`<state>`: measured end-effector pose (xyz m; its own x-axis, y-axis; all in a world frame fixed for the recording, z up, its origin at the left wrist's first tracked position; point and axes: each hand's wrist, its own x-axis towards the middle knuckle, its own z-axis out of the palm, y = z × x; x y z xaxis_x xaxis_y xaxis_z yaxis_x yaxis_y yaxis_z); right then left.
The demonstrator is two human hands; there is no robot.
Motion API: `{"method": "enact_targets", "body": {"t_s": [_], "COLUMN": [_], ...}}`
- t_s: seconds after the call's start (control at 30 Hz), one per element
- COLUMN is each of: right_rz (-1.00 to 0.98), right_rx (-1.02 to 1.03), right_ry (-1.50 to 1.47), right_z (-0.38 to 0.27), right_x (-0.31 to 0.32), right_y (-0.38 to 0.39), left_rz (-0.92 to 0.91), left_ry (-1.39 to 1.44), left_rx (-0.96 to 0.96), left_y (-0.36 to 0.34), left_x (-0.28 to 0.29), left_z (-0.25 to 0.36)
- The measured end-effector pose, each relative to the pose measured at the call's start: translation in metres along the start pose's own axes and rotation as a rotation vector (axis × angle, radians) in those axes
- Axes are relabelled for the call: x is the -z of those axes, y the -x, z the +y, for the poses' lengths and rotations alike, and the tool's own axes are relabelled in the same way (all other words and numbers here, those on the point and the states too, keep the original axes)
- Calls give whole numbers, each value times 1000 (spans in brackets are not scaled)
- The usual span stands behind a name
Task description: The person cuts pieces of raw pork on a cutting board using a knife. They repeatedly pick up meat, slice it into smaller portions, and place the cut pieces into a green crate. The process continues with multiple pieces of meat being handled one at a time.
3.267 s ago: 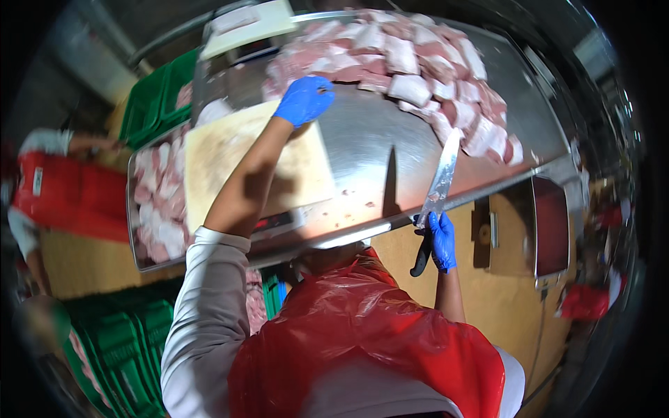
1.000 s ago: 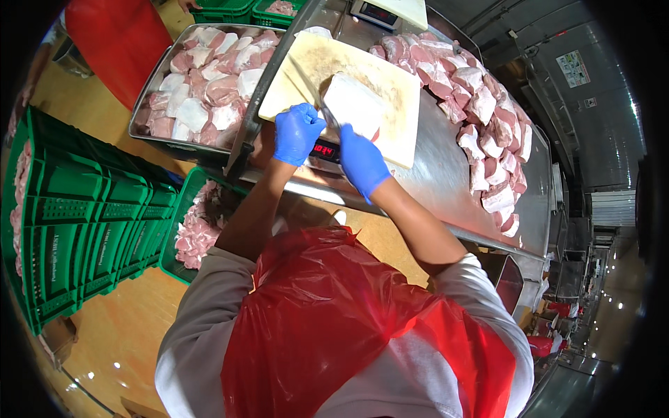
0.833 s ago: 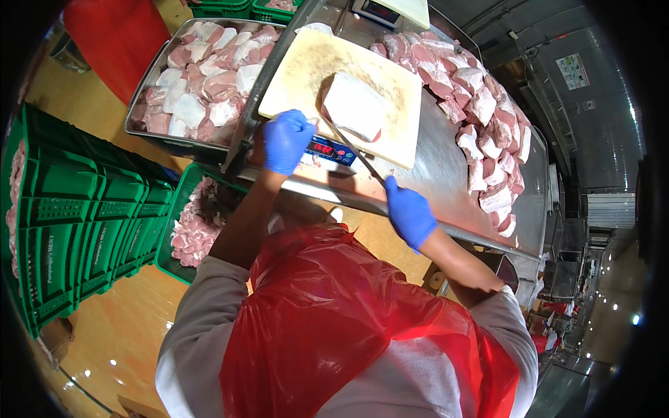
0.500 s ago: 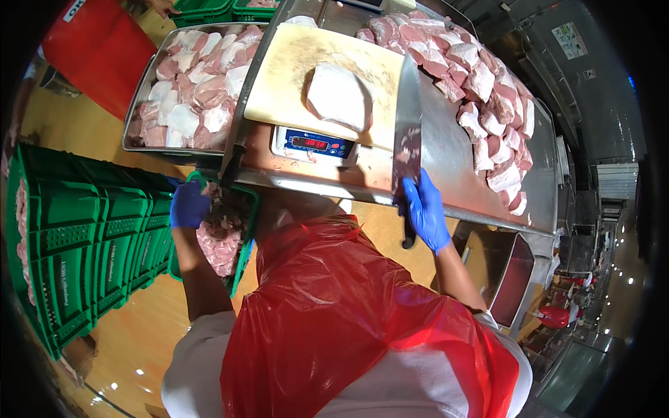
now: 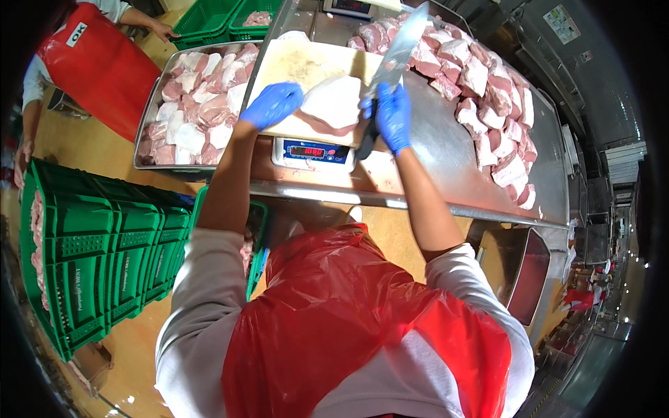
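Note:
A thick slab of pork (image 5: 332, 104) with a white fat top lies on the pale cutting board (image 5: 289, 66). My left hand (image 5: 274, 104), in a blue glove, is at the slab's left edge, its fingers bunched together against the meat. In my blue-gloved right hand (image 5: 391, 118) is a large knife (image 5: 398, 52) with a broad blade and a black handle. Its blade points away from me, slanting up past the board's right edge. A digital scale (image 5: 311, 152) with a lit red display shows at the board's near edge.
Pork pieces (image 5: 498, 118) are heaped on the steel table (image 5: 428, 132) at right. A metal tray (image 5: 174, 166) of cut pork stands at left. Green crates (image 5: 77, 258) are stacked below it. A co-worker in a red apron (image 5: 101, 66) stands at far left.
My left hand has risen from beside the crates to the slab. The right hand has lifted the knife up and left, beside the slab. The slab sits slightly further left.

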<state>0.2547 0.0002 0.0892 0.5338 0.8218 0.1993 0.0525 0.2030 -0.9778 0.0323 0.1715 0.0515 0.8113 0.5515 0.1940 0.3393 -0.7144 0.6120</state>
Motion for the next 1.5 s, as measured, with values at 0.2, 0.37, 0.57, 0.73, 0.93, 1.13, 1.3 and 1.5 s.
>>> {"method": "enact_targets", "body": {"t_s": [0.2,0.37,0.57,0.73,0.93,1.13,1.3,1.5], "right_rz": [-151,-312,-396,-696,-788,-537,-600,-774], "right_rx": [14,339,335,105,49,167,170,104], "right_ry": [567,840,1043,1352,1506,1271,1318,1476], "right_z": [-39,-2,1,-11,-89,-66,-35,-54], "right_x": [28,0,-11,73,127,49,-10,85], "right_y": [53,85,77,116,137,126,84,105], "left_rz": [648,698,732,784,924,849,915,975], "left_ry": [226,33,18,86,520,224,245,95], "left_rx": [-158,13,100,79,174,186,257,98], "left_y": [83,73,61,78,91,62,62,94], "left_x": [-42,-81,-105,-103,-113,-110,-111,-100], "left_z": [74,111,91,81,62,98,100,80]}}
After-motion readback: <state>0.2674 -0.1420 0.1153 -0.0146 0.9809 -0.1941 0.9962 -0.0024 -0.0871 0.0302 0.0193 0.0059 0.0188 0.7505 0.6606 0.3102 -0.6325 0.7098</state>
